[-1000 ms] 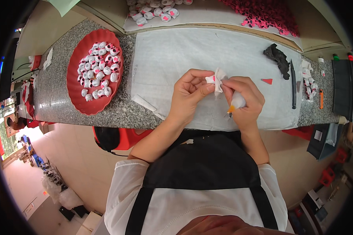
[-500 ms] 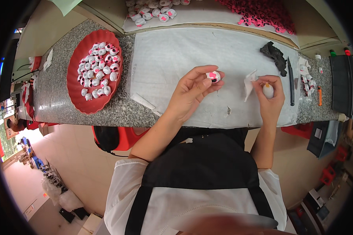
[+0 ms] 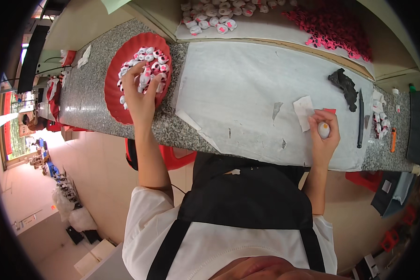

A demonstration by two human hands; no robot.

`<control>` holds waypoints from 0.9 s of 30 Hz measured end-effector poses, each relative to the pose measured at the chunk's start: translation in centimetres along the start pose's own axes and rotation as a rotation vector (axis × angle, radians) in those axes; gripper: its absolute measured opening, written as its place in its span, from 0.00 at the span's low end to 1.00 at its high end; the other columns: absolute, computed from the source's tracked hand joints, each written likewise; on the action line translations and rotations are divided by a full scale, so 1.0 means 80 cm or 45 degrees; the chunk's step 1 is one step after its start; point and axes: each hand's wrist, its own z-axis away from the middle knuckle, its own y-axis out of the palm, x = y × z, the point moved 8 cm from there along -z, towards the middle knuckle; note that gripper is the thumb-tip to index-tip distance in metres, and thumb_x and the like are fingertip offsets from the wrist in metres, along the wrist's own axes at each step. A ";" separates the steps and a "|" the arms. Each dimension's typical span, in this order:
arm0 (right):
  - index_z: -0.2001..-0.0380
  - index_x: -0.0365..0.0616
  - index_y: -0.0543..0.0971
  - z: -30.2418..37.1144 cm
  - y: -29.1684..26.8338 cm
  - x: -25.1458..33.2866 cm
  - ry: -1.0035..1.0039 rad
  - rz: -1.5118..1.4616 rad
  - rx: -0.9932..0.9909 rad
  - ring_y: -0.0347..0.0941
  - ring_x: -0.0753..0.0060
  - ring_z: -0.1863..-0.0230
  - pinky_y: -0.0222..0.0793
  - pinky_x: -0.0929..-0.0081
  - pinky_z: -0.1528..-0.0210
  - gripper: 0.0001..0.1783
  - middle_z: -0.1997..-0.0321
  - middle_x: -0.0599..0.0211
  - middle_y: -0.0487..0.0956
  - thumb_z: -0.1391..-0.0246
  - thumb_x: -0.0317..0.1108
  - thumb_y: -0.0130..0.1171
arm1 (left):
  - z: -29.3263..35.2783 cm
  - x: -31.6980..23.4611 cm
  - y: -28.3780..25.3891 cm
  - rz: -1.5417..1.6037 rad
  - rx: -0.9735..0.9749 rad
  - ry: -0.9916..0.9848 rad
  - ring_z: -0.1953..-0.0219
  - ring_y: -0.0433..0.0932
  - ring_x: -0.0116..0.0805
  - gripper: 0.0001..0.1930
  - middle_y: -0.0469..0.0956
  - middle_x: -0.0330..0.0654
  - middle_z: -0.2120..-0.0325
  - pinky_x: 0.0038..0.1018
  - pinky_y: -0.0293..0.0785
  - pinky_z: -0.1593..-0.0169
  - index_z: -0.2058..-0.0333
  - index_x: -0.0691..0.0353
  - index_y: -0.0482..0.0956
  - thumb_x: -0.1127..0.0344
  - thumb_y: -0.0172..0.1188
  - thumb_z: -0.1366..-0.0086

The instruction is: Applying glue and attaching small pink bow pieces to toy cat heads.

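Observation:
At the left, my left hand [image 3: 142,99] reaches over a scalloped red dish [image 3: 112,84]. Its thumb and fingers are spread apart among small white pieces [image 3: 149,50] with pink and black marks; I make out none gripped. My right hand [image 3: 325,145] is closed round a small white bottle [image 3: 324,132] with a yellow-orange tip, over the white sheet [image 3: 238,88]. A white piece of cloth or paper [image 3: 303,111] sticks out from its fingertips. A small red patch [image 3: 330,111] shows beside those fingertips, its kind unclear.
Crumpled black material [image 3: 344,88] and a long dark tool [image 3: 360,119] lie at the sheet's right. An orange-handled tool [image 3: 393,140] and more white pieces [image 3: 381,122] are beyond. White balls [image 3: 214,21] and pink-black bits [image 3: 333,32] fill the shelf behind.
My left hand has moved left from over the sheet to the red dish, and its fingers have spread from the marked white piece they held. My right hand still holds the bottle and cloth.

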 end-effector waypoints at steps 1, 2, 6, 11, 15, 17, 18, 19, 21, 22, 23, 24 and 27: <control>0.71 0.39 0.69 -0.001 0.005 -0.001 0.010 -0.049 0.030 0.63 0.83 0.73 0.57 0.88 0.67 0.11 0.77 0.73 0.69 0.62 0.20 0.54 | -0.005 -0.003 0.004 0.009 0.014 0.016 0.62 0.67 0.32 0.13 0.69 0.42 0.70 0.25 0.63 0.59 0.66 0.63 0.70 0.75 0.56 0.53; 0.71 0.39 0.69 -0.001 0.009 -0.002 0.019 -0.094 0.057 0.63 0.84 0.73 0.58 0.88 0.68 0.11 0.77 0.73 0.69 0.62 0.20 0.54 | -0.008 -0.018 0.008 -0.215 0.004 0.158 0.61 0.65 0.35 0.13 0.69 0.42 0.70 0.26 0.61 0.58 0.66 0.62 0.70 0.73 0.56 0.53; 0.71 0.39 0.69 -0.003 0.012 0.005 -0.026 -0.118 0.052 0.63 0.84 0.74 0.58 0.89 0.69 0.10 0.77 0.73 0.69 0.62 0.19 0.53 | -0.038 -0.094 0.075 -0.222 0.212 0.569 0.60 0.65 0.41 0.14 0.70 0.43 0.69 0.28 0.59 0.56 0.65 0.61 0.70 0.69 0.56 0.53; 0.73 0.38 0.70 0.001 0.002 0.006 -0.075 -0.047 0.066 0.64 0.83 0.75 0.60 0.87 0.70 0.09 0.78 0.71 0.70 0.63 0.20 0.54 | -0.087 -0.144 0.268 -0.076 0.756 0.496 0.57 0.64 0.41 0.13 0.70 0.44 0.65 0.30 0.61 0.56 0.64 0.56 0.71 0.71 0.51 0.52; 0.73 0.38 0.70 0.000 -0.008 -0.001 -0.111 0.014 0.079 0.68 0.79 0.73 0.63 0.85 0.68 0.10 0.76 0.69 0.72 0.64 0.21 0.55 | -0.092 -0.195 0.395 -0.490 0.456 1.213 0.51 0.59 0.42 0.15 0.63 0.43 0.55 0.34 0.52 0.48 0.59 0.47 0.69 0.66 0.44 0.47; 0.72 0.39 0.70 0.003 0.003 -0.007 -0.168 -0.028 0.124 0.70 0.75 0.71 0.64 0.82 0.68 0.13 0.73 0.66 0.72 0.67 0.20 0.55 | -0.114 -0.167 0.425 -0.271 0.583 1.101 0.50 0.58 0.42 0.15 0.63 0.45 0.54 0.31 0.50 0.47 0.58 0.54 0.69 0.64 0.41 0.44; 0.71 0.41 0.70 0.003 0.007 -0.005 -0.148 -0.031 0.178 0.71 0.72 0.68 0.65 0.80 0.68 0.15 0.72 0.65 0.73 0.69 0.20 0.55 | -0.129 -0.166 0.445 0.635 1.028 0.598 0.51 0.60 0.42 0.15 0.63 0.47 0.54 0.31 0.52 0.47 0.58 0.60 0.69 0.64 0.43 0.44; 0.72 0.41 0.70 0.004 0.009 -0.004 -0.177 -0.037 0.176 0.71 0.70 0.68 0.66 0.78 0.67 0.14 0.72 0.65 0.73 0.70 0.21 0.55 | -0.133 -0.135 0.444 0.087 0.788 0.912 0.52 0.61 0.42 0.16 0.64 0.48 0.55 0.31 0.54 0.48 0.58 0.64 0.67 0.65 0.43 0.44; 0.72 0.42 0.69 0.008 0.015 0.003 -0.236 0.005 0.225 0.70 0.68 0.68 0.65 0.77 0.67 0.15 0.71 0.65 0.73 0.70 0.22 0.56 | -0.138 -0.119 0.446 -0.445 0.715 1.292 0.52 0.60 0.45 0.17 0.63 0.50 0.55 0.33 0.53 0.48 0.56 0.64 0.65 0.65 0.43 0.44; 0.72 0.42 0.69 0.007 0.003 0.000 -0.219 0.040 0.157 0.70 0.68 0.68 0.65 0.77 0.67 0.15 0.71 0.65 0.73 0.70 0.22 0.56 | -0.121 -0.157 0.439 -0.456 0.783 1.282 0.52 0.60 0.46 0.17 0.63 0.51 0.55 0.33 0.53 0.48 0.56 0.65 0.65 0.65 0.43 0.44; 0.72 0.43 0.68 0.008 0.001 0.001 -0.215 0.014 0.186 0.70 0.68 0.67 0.65 0.77 0.66 0.15 0.71 0.65 0.72 0.69 0.22 0.56 | -0.113 -0.191 0.426 -0.496 0.844 1.252 0.52 0.60 0.47 0.17 0.63 0.52 0.56 0.34 0.53 0.48 0.56 0.65 0.65 0.64 0.43 0.44; 0.71 0.43 0.68 0.009 0.006 0.001 -0.216 -0.026 0.245 0.70 0.67 0.67 0.65 0.76 0.66 0.16 0.70 0.65 0.72 0.69 0.23 0.56 | -0.116 -0.188 0.435 -0.490 0.846 1.262 0.52 0.60 0.47 0.17 0.63 0.52 0.56 0.34 0.53 0.48 0.56 0.65 0.65 0.64 0.43 0.44; 0.71 0.44 0.67 0.007 0.008 0.004 -0.235 -0.032 0.252 0.69 0.65 0.66 0.64 0.74 0.66 0.16 0.70 0.65 0.72 0.69 0.24 0.55 | -0.131 -0.142 0.438 -0.513 0.797 1.220 0.57 0.64 0.48 0.16 0.67 0.54 0.62 0.33 0.58 0.53 0.61 0.64 0.68 0.60 0.44 0.44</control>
